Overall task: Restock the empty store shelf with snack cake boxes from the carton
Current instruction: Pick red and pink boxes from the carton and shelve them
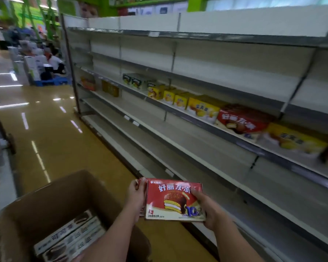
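While gripped from both sides just above the carton, red snack cake box (173, 200) held face up, printed with a chocolate-coated cake and white lettering. Left hand (135, 193) curled round its left edge, thumb on top, fingers under; seemingly a second red box behind the first at that edge, too hidden to be sure. Right hand (206, 208) clamped on the right edge, thumb across the printed face. Both forearms bare, reaching in from the bottom of the view.

Below and to the left, open brown carton (51, 205), flaps up, with pale boxes (70, 237) bearing dark cake pictures lying flat inside. Under it all, glossy tan floor (51, 144) streaked with ceiling-light reflections.

To the right, long white store shelf (197, 154) running away along the aisle, several tiers, lower tiers bare. On the middle tier, a row of stock: yellow boxes (203, 108) side by side, then a red box on the shelf (240, 120) of the same design as the held one, then another yellow box (295, 140) nearer the right edge, blurred. Further along, green-and-white boxes (134, 81), and orange and yellow packs (110, 88) one tier down.

At the far end of the aisle, stacked white cartons on a blue pallet (51, 81), with a seated person (54, 61) beside them, too blurred for detail.
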Demonstrator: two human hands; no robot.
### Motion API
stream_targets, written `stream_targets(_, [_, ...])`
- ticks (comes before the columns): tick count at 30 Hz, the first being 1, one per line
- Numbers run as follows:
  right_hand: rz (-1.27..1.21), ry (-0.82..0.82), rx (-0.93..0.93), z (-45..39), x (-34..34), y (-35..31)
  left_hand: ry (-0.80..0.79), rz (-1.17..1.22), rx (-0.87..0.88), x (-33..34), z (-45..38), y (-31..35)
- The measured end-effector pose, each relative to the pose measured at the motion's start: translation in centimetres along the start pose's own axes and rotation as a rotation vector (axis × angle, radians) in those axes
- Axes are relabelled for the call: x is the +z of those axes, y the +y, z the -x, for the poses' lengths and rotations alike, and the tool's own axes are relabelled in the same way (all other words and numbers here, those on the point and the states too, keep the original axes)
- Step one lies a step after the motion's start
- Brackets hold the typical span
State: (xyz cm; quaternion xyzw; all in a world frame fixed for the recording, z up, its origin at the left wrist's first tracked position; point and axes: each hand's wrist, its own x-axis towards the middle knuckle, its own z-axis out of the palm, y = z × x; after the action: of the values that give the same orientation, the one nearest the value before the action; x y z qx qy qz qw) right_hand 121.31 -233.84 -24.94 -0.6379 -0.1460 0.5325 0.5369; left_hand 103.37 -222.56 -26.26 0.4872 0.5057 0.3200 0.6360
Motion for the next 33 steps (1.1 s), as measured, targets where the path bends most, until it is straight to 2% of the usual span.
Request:
stream_targets(4, [-0.06,0.156,-0.059,2.7,-6.6,0.0,-0.197,0.004,-0.035,7.2,2.0,1.0])
stream_targets(8, [-0.194,0.321,-0.168,5.9,-14.2,-0.5,-0.608,-0.212,-0.126,15.1,3.6,1.1])
stream_targets(11, [-0.182,0.386,-0.24,9.1,-19.6,-1.4,-0.751,-0.39,-0.121,20.9,5.4,1.0])
stream_targets(15, [-0.14,0.462,-0.334,13.6,-27.1,-2.1,-0.8,-0.416,-0.063,29.8,8.7,1.0])
stream_targets(18, [-0.079,0.538,-0.334,15.3,-32.0,-2.5,-0.843,-0.383,0.019,35.3,11.4,1.0])
stream_targets(24, [0.009,0.515,-0.29,18.0,-39.7,-3.5,-0.915,-0.299,0.149,43.2,15.0,0.8])
stream_targets(33, [-0.012,0.698,-0.39,18.1,-45.3,-6.1,-0.82,-0.319,0.339,51.9,15.0,1.7])
